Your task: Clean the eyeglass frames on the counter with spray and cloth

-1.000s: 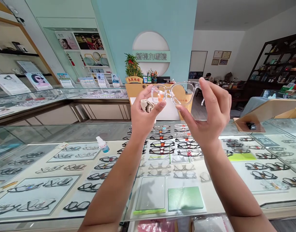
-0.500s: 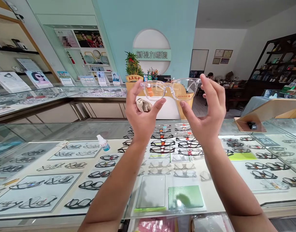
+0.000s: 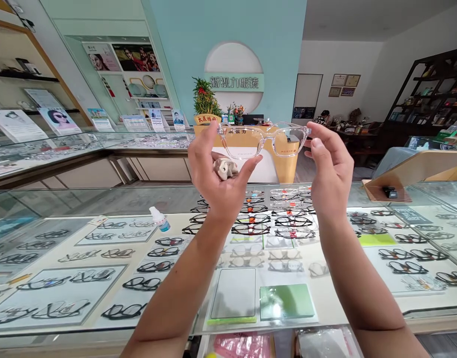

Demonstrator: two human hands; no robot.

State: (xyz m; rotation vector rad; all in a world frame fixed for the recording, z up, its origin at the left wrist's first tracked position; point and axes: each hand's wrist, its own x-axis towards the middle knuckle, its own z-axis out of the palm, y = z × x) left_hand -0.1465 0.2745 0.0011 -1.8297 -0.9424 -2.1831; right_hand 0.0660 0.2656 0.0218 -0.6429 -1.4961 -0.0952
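Note:
A pair of clear-framed eyeglasses (image 3: 266, 141) is held up above the glass counter, lenses facing across the shop. My left hand (image 3: 220, 181) is closed on their left end, thumb under the left lens rim and fingers at the outer corner. Bunched in that palm is a beige cloth (image 3: 226, 169). At the opposite end my right hand (image 3: 330, 171) has its index fingertip against the right corner of the frame, the thumb curled in close below. How the right fingers meet the temple arm is partly hidden.
Rows of glasses (image 3: 251, 219) lie inside the glass display counter (image 3: 176, 325) under my arms. On its top stand a small white and blue bottle (image 3: 160, 220) and, to the right, a wooden stand (image 3: 411, 174). A person (image 3: 322, 118) sits at the far right back.
My right thumb has left the lower rim of the right lens and moved up and right beside the index finger. The eyeglasses have turned slightly; my left hand keeps its hold.

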